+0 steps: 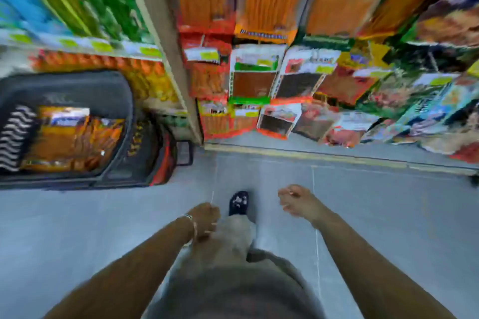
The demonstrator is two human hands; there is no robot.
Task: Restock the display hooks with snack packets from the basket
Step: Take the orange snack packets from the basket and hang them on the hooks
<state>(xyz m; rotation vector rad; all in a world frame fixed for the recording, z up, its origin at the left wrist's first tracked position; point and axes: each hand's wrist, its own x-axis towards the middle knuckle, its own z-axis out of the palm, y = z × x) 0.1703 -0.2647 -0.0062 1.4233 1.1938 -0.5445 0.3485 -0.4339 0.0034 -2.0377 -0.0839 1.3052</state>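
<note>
A black basket [114, 90] stands on the floor at the left, with orange snack packets [70, 140] lying inside it. Rows of hanging snack packets [267, 10] fill the display ahead, orange, red and green ones at the top, smaller ones [255, 77] below. My left hand [206, 219] hangs low over the floor, right of the basket, fingers loosely curled, holding nothing. My right hand [298, 202] is also low and empty, fingers relaxed. The view is blurred.
A beige upright post [166, 41] separates the shelf bay at the left from the hook display. Grey floor tiles [375, 215] spread around me. My leg and dark shoe [238, 203] are between my hands.
</note>
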